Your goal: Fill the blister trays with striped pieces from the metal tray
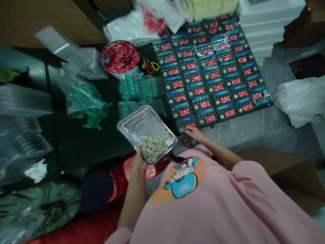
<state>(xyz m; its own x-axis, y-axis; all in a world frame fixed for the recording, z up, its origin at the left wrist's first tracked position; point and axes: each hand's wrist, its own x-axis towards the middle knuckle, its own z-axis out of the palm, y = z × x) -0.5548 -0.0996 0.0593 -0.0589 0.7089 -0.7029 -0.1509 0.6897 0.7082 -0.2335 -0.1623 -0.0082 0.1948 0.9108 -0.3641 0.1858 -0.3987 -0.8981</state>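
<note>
My left hand (140, 160) grips the near-left edge of a shallow metal tray (144, 118), thumb on the rim. Small beige-and-green blocks (153, 147) are heaped toward the tray's near side. At the near corner of the laid-out packs, my right hand (195, 133) touches or hovers over the closest plastic pack (181, 126). Its fingertips are drawn together; whatever they pinch is too small to make out. Rows of black-based packs (207, 75) each show a blue strip-like item, a red-and-white packet and, in many, a small beige block.
A round tub (122, 57) of red packets stands beside scissors (152, 67). Left of it are green pieces spilling from a clear bag (93, 113) and stacked clear plastic trays (68, 51). White foam boxes (269, 20) stand at the back right; an open carton (291, 173) is to my right.
</note>
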